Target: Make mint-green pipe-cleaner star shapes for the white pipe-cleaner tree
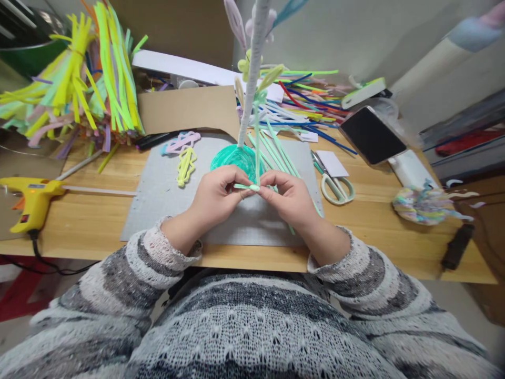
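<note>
Our left forearm [118,276] and right forearm [374,279] slant inward from either side, bringing our hands together in front of our torso [240,326]. Our left hand [219,195] has its thumb and index finger in a pinch, its back turned up. Our right hand [290,200] mirrors it, the two sets of fingertips nearly meeting. Both our wrists [181,231] show bare beyond the cuffs, angled toward each other.
</note>
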`<state>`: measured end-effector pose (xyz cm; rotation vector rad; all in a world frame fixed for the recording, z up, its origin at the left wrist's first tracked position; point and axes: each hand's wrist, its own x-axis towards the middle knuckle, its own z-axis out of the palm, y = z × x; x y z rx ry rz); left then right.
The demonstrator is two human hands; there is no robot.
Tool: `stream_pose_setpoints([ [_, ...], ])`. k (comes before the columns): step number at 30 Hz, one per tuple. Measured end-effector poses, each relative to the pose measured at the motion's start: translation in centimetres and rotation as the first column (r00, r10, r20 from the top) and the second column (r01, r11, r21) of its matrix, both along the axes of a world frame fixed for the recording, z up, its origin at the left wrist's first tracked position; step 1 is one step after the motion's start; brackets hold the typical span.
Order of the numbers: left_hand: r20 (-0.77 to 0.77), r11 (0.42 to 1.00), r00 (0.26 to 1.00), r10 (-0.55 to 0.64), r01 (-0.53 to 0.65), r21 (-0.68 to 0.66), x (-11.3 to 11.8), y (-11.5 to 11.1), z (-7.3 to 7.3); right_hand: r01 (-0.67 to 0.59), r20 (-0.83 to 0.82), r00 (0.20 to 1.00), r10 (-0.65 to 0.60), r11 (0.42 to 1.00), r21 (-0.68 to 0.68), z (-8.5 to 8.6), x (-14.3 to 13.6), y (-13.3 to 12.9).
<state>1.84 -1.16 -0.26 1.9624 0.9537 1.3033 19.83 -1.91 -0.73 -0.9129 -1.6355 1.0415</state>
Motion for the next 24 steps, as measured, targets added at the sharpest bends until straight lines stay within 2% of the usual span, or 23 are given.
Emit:
stream_pose_setpoints([
  [2, -0.022, 1.000, 1.000, -0.010, 0.010, 0.017, 0.0, 0.0, 0.1, -0.009, -0.033, 0.999, 0.006, 0.997, -0.075, -0.2, 0.0, 0.1],
  [4, -0.026, 1.000, 1.000, -0.007, 0.006, -0.024, 0.1, -0.1, 0.2, -0.005, -0.036, 0.999, 0.001, 0.994, -0.111, -0.2, 0.0, 0.1],
  [6, 0.018, 0.985, 1.000, -0.001, 0.004, -0.171, 0.1, -0.2, 0.4, -0.012, -0.023, 1.000, 0.010, 0.993, -0.115, -0.1, 0.2, 0.2],
  [7, 0.064, 0.959, 0.998, -0.005, 0.023, -0.281, 0.0, -0.2, 0.5, -0.017, -0.024, 1.000, 0.014, 0.995, -0.103, 0.0, 0.3, 0.3],
  [9, 0.189, 0.857, 0.981, -0.033, 0.125, -0.501, 0.0, -0.2, 0.7, 0.011, -0.054, 0.998, -0.014, 0.999, -0.046, 0.4, 0.7, 0.5],
  [11, 0.306, 0.738, 0.950, -0.058, 0.247, -0.628, -0.1, -0.1, 0.8, 0.080, -0.064, 0.995, -0.076, 0.994, 0.068, 0.8, 1.0, 0.6],
  [13, 0.374, 0.658, 0.924, -0.074, 0.327, -0.678, -0.1, 0.0, 0.9, 0.087, 0.014, 0.996, -0.093, 0.968, 0.234, 1.2, 1.3, 0.7],
  [16, 0.432, 0.584, 0.897, -0.092, 0.400, -0.707, -0.1, 0.0, 1.1, -0.027, 0.195, 0.979, -0.066, 0.898, 0.440, 1.3, 1.3, 0.5],
  [18, 0.451, 0.560, 0.887, -0.096, 0.423, -0.713, 0.1, -0.1, 1.1, -0.044, 0.231, 0.970, -0.079, 0.874, 0.484, 1.1, 1.1, 0.3],
  [21, 0.448, 0.570, 0.889, -0.094, 0.417, -0.708, 0.2, -0.3, 1.0, 0.025, 0.168, 0.979, -0.117, 0.882, 0.471, 0.6, 0.7, 0.0],
  [24, 0.447, 0.583, 0.889, -0.095, 0.414, -0.699, 0.2, -0.3, 0.8, 0.047, 0.088, 0.991, -0.098, 0.889, 0.455, 0.4, 0.4, -0.2],
])
